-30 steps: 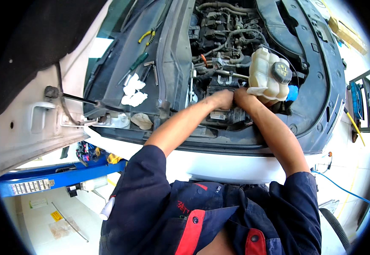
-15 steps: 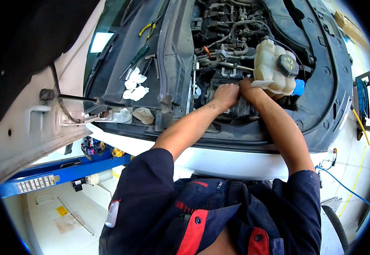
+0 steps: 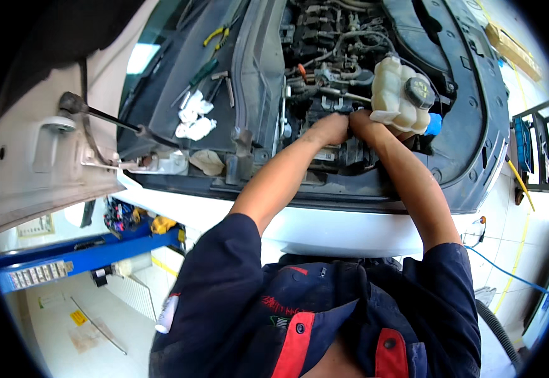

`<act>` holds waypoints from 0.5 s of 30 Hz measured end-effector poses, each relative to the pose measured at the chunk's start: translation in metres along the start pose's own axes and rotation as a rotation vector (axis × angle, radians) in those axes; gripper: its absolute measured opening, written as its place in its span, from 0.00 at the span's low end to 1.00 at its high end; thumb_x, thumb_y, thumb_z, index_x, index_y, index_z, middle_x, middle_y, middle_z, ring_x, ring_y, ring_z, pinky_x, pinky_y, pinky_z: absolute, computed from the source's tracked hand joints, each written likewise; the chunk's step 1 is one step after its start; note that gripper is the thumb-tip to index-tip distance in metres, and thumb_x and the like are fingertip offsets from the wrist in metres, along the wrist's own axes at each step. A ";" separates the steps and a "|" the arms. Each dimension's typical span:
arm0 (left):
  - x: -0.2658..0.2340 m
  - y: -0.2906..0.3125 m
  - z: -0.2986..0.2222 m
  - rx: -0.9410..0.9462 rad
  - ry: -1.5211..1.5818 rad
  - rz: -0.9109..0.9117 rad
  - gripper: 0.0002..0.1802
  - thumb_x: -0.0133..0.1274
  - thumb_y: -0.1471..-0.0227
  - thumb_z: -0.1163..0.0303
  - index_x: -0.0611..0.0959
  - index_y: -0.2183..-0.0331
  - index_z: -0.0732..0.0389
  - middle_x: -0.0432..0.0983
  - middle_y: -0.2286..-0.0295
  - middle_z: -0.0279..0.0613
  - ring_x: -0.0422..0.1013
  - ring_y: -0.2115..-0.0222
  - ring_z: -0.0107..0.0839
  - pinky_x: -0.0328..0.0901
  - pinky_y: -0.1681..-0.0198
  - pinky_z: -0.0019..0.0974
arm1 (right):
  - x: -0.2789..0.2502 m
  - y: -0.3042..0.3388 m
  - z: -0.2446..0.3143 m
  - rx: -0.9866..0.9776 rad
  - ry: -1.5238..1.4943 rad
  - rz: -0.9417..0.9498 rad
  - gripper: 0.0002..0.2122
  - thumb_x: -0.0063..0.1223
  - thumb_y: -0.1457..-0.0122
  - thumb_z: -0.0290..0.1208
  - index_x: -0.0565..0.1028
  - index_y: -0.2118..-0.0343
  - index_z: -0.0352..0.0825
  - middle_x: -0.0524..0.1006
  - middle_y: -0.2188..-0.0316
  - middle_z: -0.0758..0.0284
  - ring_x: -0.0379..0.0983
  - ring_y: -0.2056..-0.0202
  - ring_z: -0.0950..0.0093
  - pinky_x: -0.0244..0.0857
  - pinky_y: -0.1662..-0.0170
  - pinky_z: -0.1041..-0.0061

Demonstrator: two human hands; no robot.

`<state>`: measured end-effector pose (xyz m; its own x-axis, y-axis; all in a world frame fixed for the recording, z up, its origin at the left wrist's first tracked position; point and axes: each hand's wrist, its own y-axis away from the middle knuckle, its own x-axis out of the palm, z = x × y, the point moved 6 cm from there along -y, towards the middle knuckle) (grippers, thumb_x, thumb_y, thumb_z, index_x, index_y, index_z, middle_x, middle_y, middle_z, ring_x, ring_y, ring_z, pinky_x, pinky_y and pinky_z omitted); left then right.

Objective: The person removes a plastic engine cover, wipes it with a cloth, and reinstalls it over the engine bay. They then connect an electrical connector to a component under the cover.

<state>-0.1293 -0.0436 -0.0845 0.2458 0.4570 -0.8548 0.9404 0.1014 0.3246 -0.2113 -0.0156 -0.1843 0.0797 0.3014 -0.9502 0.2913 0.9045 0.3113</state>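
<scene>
Both my arms reach into a car's open engine bay (image 3: 476, 126). My left hand (image 3: 329, 128) and my right hand (image 3: 364, 124) sit close together, knuckles up, pressed down among dark engine parts and hoses (image 3: 337, 57). Their fingers are curled down and hidden, so what they grip does not show. A white coolant tank (image 3: 393, 91) with a black cap (image 3: 420, 92) lies tilted just right of my right hand, touching or nearly touching it.
Hand tools (image 3: 202, 72) and crumpled white rags (image 3: 194, 121) lie on the cowl at the left. The raised bonnet (image 3: 41, 157) with its prop rod (image 3: 107, 118) stands at far left. A blue lift arm (image 3: 79, 255) is below, and a blue hose (image 3: 508, 272) runs over the floor at right.
The view has shifted a little, with the engine bay now sitting higher and to the right. Both hands stay together at the same spot beside the white tank.
</scene>
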 end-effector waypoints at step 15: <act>0.010 0.017 -0.019 -0.170 1.037 0.715 0.06 0.41 0.44 0.77 0.72 0.63 0.63 0.62 0.79 0.30 0.60 0.81 0.21 0.68 0.73 0.33 | -0.085 0.094 0.010 0.020 -0.499 0.258 0.42 0.73 0.63 0.34 0.59 0.45 0.28 0.70 0.49 0.46 0.66 0.46 0.53 0.64 0.46 0.63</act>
<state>-0.1157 -0.0206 -0.0795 0.3130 0.9231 0.2236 0.6138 -0.3763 0.6940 -0.1808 0.0404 -0.0746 0.5909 0.3282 -0.7370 0.2203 0.8131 0.5388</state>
